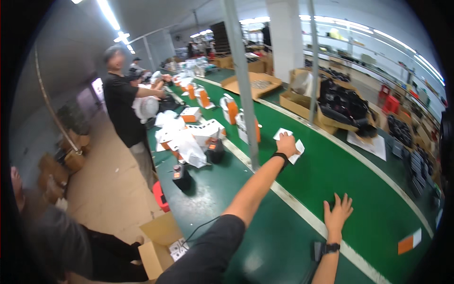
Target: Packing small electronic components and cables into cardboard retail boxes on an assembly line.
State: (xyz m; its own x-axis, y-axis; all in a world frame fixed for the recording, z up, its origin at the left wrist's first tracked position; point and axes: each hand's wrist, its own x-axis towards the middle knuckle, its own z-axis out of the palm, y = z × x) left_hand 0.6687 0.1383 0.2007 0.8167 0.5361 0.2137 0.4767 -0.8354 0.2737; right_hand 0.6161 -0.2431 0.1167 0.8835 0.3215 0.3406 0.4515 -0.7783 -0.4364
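Observation:
My left arm reaches out over the green conveyor belt (321,189). At its end my left hand (285,145) is closed over a white box-like piece (297,152); its exact kind is partly covered by the fingers. White flaps stick out on both sides of the hand. My right hand (336,214), nearer to me, hovers or rests over the belt with fingers spread and nothing in it. Further along the belt to the left stand orange-and-white boxes (230,110) in white wrapping. Another orange-and-white box (409,242) lies near the belt's right end.
Two black devices (180,177) stand on the side table by a heap of white boxes and bags (187,142). A metal post (240,71) rises beside the belt. Cartons of black parts (343,102) line the far side. Co-workers (125,97) are on the left, near an open carton (163,232).

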